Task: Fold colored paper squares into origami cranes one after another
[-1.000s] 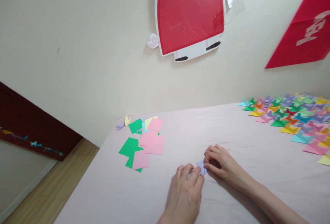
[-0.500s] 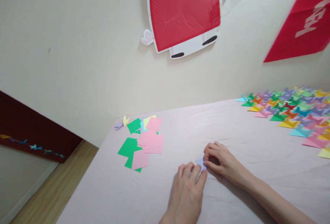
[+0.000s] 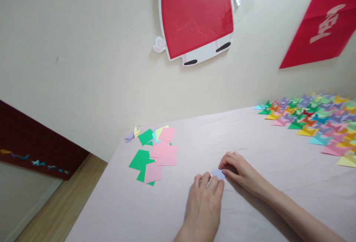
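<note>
A small folded piece of lavender origami paper [image 3: 217, 174] lies on the pale pink tabletop [image 3: 191, 197] between my hands. My left hand [image 3: 205, 201] comes from below, its fingers bent and their tips holding the paper's near left side. From the right, my right hand [image 3: 236, 166] pinches the paper's right edge between thumb and fingers. Part of the paper is hidden under the fingertips, so its exact fold cannot be made out.
Green sheets [image 3: 140, 158] and pink sheets [image 3: 167, 154] overlap at the left. A yellow folded piece [image 3: 136, 132] and a purple one [image 3: 129, 137] sit at the back left corner. Many colourful folded paper figures [image 3: 314, 119] stand in rows at the right, near the wall [image 3: 111, 67].
My right thumb and fingers have closed in to a pinch at the paper's right edge, and more of the paper shows. My left hand stays on it. The view has shifted slightly.
</note>
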